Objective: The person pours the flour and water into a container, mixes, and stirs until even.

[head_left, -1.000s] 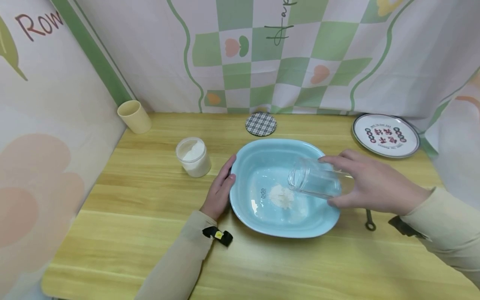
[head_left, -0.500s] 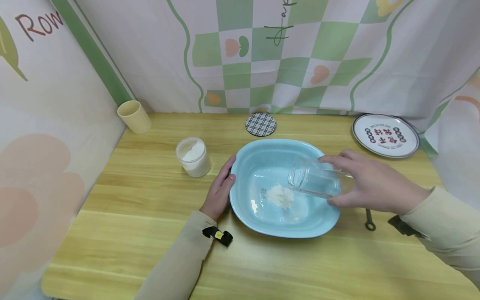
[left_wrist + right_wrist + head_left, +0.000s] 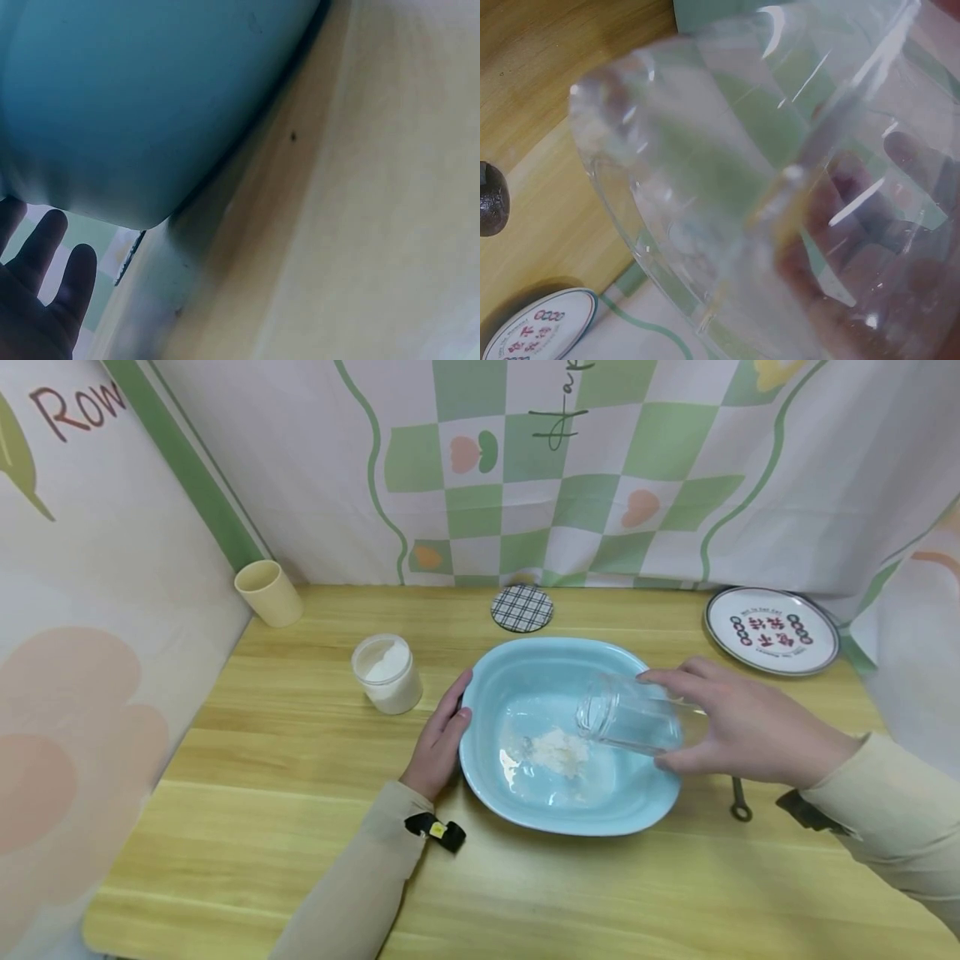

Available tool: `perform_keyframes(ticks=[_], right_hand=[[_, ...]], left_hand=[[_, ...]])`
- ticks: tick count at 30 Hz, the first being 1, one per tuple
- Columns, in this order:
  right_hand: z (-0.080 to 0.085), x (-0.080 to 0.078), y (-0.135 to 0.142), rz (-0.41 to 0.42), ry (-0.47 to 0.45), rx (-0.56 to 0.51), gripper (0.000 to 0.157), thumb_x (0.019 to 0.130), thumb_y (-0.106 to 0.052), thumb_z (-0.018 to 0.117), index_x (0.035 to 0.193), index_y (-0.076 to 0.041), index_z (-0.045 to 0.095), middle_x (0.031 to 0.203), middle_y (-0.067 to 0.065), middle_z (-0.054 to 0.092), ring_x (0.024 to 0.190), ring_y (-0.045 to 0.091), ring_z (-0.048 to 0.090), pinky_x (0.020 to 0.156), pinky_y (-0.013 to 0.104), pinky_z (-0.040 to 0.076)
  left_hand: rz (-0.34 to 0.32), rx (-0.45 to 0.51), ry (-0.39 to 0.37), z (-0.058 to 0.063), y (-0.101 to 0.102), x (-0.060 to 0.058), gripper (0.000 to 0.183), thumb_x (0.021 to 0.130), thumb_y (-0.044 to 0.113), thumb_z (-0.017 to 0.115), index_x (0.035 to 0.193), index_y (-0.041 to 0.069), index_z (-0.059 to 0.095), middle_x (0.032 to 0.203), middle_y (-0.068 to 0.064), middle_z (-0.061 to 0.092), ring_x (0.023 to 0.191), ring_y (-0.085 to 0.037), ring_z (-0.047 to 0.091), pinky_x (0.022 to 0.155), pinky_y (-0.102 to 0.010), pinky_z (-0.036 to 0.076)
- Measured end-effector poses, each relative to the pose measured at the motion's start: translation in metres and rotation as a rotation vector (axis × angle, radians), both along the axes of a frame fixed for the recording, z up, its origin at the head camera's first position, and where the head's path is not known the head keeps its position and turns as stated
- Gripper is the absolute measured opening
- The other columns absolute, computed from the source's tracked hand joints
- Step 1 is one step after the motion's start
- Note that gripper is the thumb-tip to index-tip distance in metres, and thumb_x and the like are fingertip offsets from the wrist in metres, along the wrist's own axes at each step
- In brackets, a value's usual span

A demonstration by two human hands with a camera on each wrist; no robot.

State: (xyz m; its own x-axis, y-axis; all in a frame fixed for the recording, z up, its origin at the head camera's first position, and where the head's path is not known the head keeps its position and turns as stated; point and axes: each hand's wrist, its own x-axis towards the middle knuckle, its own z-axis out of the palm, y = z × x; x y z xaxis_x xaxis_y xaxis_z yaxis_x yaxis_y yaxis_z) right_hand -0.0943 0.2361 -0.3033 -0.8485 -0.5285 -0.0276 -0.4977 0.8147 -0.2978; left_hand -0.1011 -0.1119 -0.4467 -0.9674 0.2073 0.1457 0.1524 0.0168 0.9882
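A clear, smooth-walled glass [image 3: 630, 718] lies tipped almost on its side over the right part of a pale blue basin [image 3: 547, 672], its mouth facing the middle. Beneath and just beyond that mouth, a loose, irregular mound of white powder [image 3: 561, 752] sits on the basin floor, with shiny highlights around it.

My right hand [image 3: 742, 727] grips the glass near its base, thumb on one side and fingers on the other, opened about as wide as the glass is thick. My left hand [image 3: 438, 739] rests against the basin's left outer side; the left wrist view shows its fingers [image 3: 75, 281] fairly straight and spread apart, beside the curved blue wall.

The basin is a rounded oblong, glossy inside, and stands on a wood-grained counter [image 3: 300, 827] of warm yellow. To its left is a clear round jar [image 3: 393, 693] partly filled with white powder, heaped to one side. Behind the basin lies a flat, round coaster [image 3: 522, 608] in black-and-white plaid; at the back right, a white plate [image 3: 772, 631] carries red lettering inside a dark rim.
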Motion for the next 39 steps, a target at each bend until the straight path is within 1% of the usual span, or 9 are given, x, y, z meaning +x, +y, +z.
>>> perform_keyframes(ticks=[5,11,19,27,33,39], right_hand=[[0.0001,-0.0007,0.0005,-0.002,0.002,0.003,0.092,0.067,-0.052,0.089,0.144,-0.016,0.053,0.121,0.012,0.058,0.097,0.026,0.062,0.074,0.048,0.055],[-0.0010,-0.0026,0.0020,0.004,0.010,0.006,0.092,0.067,-0.054,0.088,0.143,-0.016,0.053,0.122,0.013,0.059,0.098,0.027,0.062,0.074,0.050,0.056],[-0.0007,-0.0030,0.0026,0.008,0.021,0.003,0.093,0.067,-0.053,0.089,0.144,-0.017,0.052,0.121,0.013,0.059,0.096,0.027,0.063,0.073,0.050,0.057],[-0.0001,-0.0027,0.0014,-0.003,-0.002,0.012,0.092,0.068,-0.053,0.087,0.144,-0.017,0.052,0.121,0.012,0.058,0.097,0.025,0.062,0.074,0.048,0.055],[0.0000,-0.0029,0.0007,-0.004,-0.005,0.014,0.091,0.069,-0.055,0.087,0.144,-0.017,0.052,0.122,0.011,0.058,0.097,0.026,0.062,0.074,0.048,0.055],[0.0000,-0.0033,0.0000,-0.001,0.004,0.014,0.092,0.069,-0.055,0.087,0.144,-0.017,0.052,0.121,0.011,0.059,0.095,0.025,0.062,0.072,0.047,0.055]], left_hand=[[0.003,-0.008,0.000,-0.0009,0.0001,-0.0006,0.051,0.109,0.016,0.037,0.159,0.020,0.030,0.164,0.006,0.026,0.149,-0.012,0.025,0.121,-0.029,0.024],[0.006,-0.025,0.021,-0.0014,0.0001,-0.0014,0.050,0.109,0.021,0.037,0.159,0.022,0.031,0.163,0.007,0.027,0.149,-0.011,0.025,0.122,-0.030,0.023],[0.011,-0.019,0.013,-0.0010,0.0004,-0.0015,0.051,0.109,0.019,0.037,0.159,0.022,0.031,0.163,0.008,0.027,0.149,-0.010,0.025,0.122,-0.028,0.022],[0.009,-0.011,-0.008,0.0007,0.0002,-0.0006,0.051,0.108,0.015,0.037,0.159,0.018,0.031,0.164,0.003,0.026,0.150,-0.013,0.023,0.123,-0.031,0.021],[0.013,-0.021,0.001,0.0001,0.0005,-0.0003,0.050,0.109,0.018,0.037,0.159,0.022,0.032,0.163,0.008,0.027,0.149,-0.009,0.024,0.122,-0.028,0.021],[0.005,-0.017,0.014,-0.0007,0.0006,-0.0002,0.051,0.109,0.020,0.037,0.159,0.021,0.032,0.163,0.007,0.027,0.149,-0.011,0.024,0.122,-0.029,0.022]])
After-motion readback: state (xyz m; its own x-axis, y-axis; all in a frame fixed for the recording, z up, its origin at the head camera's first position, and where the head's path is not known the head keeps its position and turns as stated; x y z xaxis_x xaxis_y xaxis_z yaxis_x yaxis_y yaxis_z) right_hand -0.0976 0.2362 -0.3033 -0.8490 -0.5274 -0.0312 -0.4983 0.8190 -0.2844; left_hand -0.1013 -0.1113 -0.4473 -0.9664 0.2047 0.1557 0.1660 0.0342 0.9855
